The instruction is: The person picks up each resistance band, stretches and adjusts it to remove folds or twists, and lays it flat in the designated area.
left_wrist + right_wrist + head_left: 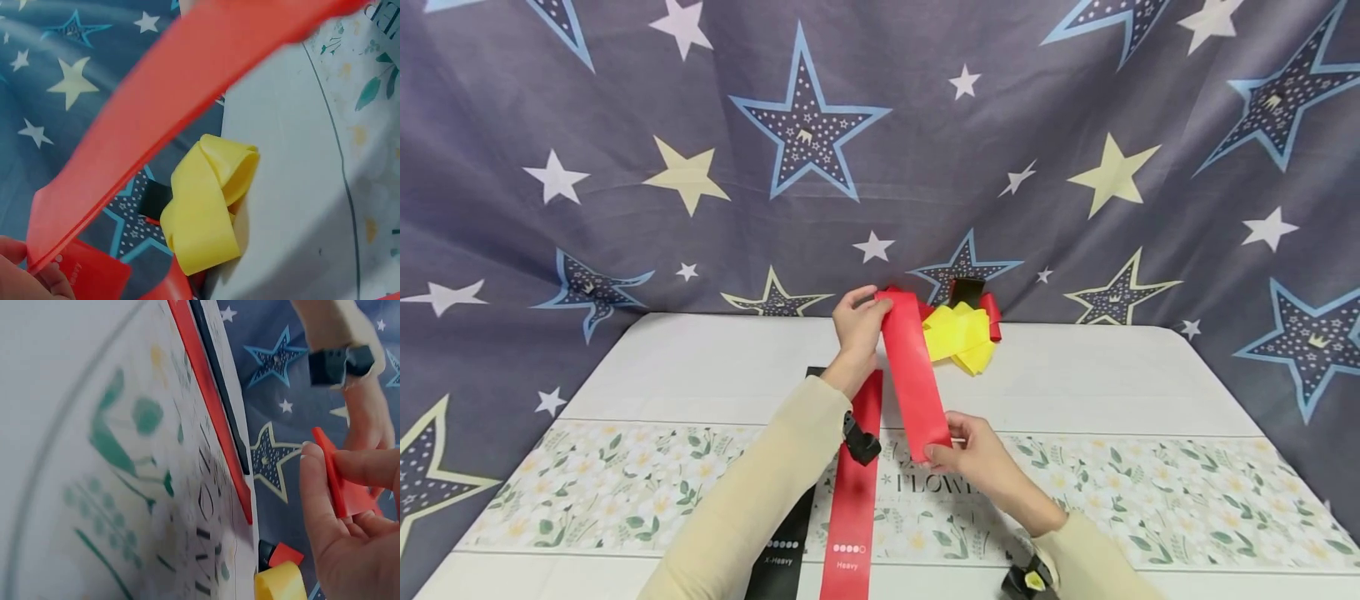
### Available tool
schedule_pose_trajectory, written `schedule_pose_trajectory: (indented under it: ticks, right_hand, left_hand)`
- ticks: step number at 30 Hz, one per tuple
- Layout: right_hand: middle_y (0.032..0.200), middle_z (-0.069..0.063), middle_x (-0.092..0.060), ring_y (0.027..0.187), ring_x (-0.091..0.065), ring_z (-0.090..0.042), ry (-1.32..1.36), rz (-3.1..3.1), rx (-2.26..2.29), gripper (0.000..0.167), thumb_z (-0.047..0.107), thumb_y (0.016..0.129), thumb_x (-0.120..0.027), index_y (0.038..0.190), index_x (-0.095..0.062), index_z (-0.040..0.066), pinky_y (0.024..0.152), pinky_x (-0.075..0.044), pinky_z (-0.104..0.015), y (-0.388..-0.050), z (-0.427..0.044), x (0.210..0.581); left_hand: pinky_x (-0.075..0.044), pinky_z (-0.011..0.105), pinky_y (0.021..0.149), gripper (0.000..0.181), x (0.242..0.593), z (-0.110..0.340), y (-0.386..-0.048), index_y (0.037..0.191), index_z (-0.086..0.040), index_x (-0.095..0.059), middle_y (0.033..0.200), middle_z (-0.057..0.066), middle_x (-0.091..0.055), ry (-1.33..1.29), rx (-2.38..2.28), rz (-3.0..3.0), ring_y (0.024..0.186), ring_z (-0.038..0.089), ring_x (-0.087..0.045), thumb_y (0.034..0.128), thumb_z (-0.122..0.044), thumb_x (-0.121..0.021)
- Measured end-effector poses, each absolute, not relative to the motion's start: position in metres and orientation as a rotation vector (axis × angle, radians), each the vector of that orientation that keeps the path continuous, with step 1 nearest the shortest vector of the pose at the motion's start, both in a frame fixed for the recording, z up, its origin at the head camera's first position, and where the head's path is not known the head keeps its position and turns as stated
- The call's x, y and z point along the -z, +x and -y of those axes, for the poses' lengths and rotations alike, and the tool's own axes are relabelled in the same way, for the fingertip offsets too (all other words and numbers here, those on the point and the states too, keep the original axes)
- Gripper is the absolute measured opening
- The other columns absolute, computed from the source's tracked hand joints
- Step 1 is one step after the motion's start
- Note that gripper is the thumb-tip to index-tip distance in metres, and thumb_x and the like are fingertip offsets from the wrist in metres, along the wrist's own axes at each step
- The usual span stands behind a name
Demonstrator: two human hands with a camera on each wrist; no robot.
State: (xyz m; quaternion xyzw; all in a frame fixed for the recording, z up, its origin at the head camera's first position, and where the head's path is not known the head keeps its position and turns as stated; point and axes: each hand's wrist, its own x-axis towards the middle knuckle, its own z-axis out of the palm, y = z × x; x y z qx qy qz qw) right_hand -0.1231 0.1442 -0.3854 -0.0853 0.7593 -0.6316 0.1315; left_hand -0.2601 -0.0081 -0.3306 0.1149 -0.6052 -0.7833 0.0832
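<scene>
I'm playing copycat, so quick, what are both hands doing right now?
Left hand: pinching the far end of a red band.
Right hand: pinching the same red band's near end.

The left hand (22, 282) pinches a long, flat, red rubbery band (144, 112) that slants to the top right. Below it, a folded yellow rubbery band (201, 215) lies on the white, flower-printed counter (284, 150), beside dark blue star-printed fabric (81, 134).

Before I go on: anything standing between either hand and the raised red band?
Nothing visible. The left hand pinches the raised red band at its far end, the right hand at its near end. The yellow band lies toward the table's far edge, not between them.
</scene>
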Motion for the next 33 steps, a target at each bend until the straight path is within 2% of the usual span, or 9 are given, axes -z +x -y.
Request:
schedule_pose_trajectory:
  ticks: [4, 9, 19, 23, 27, 33]
  right_hand:
    - [0.096, -0.018, -0.068, 0.076, -0.068, -0.022, -0.271, -2.184, 1.828, 0.032, -0.001, 0.085, -0.061, 0.114, -0.055, -0.014, 0.069, -0.059, -0.036, -0.111, -0.143, 0.384]
    - [0.093, -0.015, -0.069, 0.076, -0.069, -0.025, -0.308, -2.172, 1.768, 0.030, 0.000, 0.085, -0.062, 0.112, -0.057, -0.012, 0.068, -0.058, -0.034, -0.098, -0.145, 0.386]
    - [0.098, -0.014, -0.067, 0.079, -0.067, -0.021, -0.180, -2.223, 1.721, 0.034, 0.002, 0.084, -0.063, 0.115, -0.057, -0.012, 0.068, -0.058, -0.036, -0.088, -0.172, 0.393]
    - [0.096, -0.013, -0.065, 0.078, -0.067, -0.020, -0.083, -2.244, 1.714, 0.037, 0.002, 0.084, -0.062, 0.117, -0.055, -0.013, 0.067, -0.058, -0.035, -0.088, -0.187, 0.393]
    - [0.097, -0.013, -0.062, 0.078, -0.066, -0.018, 0.039, -2.265, 1.724, 0.039, 0.002, 0.085, -0.059, 0.119, -0.051, -0.016, 0.069, -0.058, -0.033, -0.092, -0.204, 0.390]
    - [0.088, -0.007, -0.062, 0.073, -0.063, -0.013, 0.149, -2.332, 1.736, 0.035, 0.002, 0.087, -0.057, 0.116, -0.052, -0.016, 0.065, -0.057, -0.029, -0.106, -0.227, 0.385]
  left_hand:
    - [-0.052, 0.024, 0.072, 0.032, 0.335, 0.013, -0.263, 0.113, -0.005, -0.063, 0.089, 0.007, -0.064, 0.380, 2.340, 1.814, 0.071, 0.010, -0.059, 0.0814, -0.001, -0.066]
    - [-0.049, 0.021, 0.069, 0.036, 0.339, 0.021, -0.266, 0.117, -0.005, -0.060, 0.089, 0.005, -0.061, 0.398, 2.324, 1.824, 0.071, 0.009, -0.057, 0.0821, -0.001, -0.065]
    - [-0.048, 0.018, 0.057, 0.047, 0.348, 0.037, -0.273, 0.127, -0.005, -0.053, 0.070, -0.002, -0.056, 0.357, 2.328, 1.827, 0.056, 0.004, -0.054, 0.0817, 0.001, -0.065]
    - [-0.047, 0.018, 0.056, 0.042, 0.351, 0.044, -0.272, 0.124, -0.005, -0.056, 0.067, -0.004, -0.055, 0.329, 2.318, 1.851, 0.054, 0.004, -0.052, 0.0827, 0.000, -0.064]
    - [-0.049, 0.018, 0.057, 0.036, 0.354, 0.051, -0.270, 0.120, -0.004, -0.060, 0.069, -0.006, -0.057, 0.311, 2.304, 1.906, 0.055, 0.002, -0.056, 0.0849, -0.001, -0.063]
    - [-0.051, 0.019, 0.058, 0.033, 0.359, 0.064, -0.263, 0.118, 0.000, -0.062, 0.070, -0.005, -0.058, 0.304, 2.279, 2.017, 0.055, 0.002, -0.057, 0.0855, -0.001, -0.061]
